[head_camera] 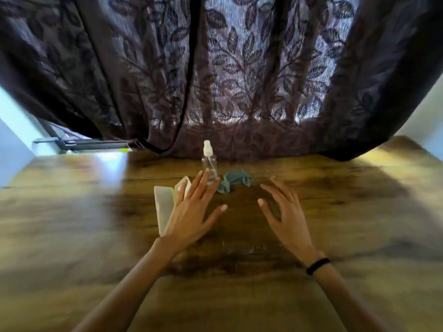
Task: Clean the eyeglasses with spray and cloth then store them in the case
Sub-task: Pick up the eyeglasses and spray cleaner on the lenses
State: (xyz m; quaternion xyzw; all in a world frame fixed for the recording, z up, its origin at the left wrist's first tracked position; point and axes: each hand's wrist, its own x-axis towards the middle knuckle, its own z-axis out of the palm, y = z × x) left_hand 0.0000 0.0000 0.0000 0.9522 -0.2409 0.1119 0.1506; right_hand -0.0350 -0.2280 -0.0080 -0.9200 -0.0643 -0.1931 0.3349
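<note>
Hands splayed, empty: left hand (191,212) over white case (164,207), right hand (285,216) near cloth (236,180).

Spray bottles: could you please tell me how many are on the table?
1: the bottle stands upright just beyond the left hand, left of the cloth. None seems hidden.

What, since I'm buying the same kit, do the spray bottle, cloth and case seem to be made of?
Spray bottle: clear, glossy, see-through body, probably plastic, though glass is possible; opaque white pump top.
Cloth: soft matte teal fabric, crumpled into folds, perhaps microfibre.
Case: pale and smooth with a faint sheen; could be plastic or faux leather, I can't tell which.
</note>
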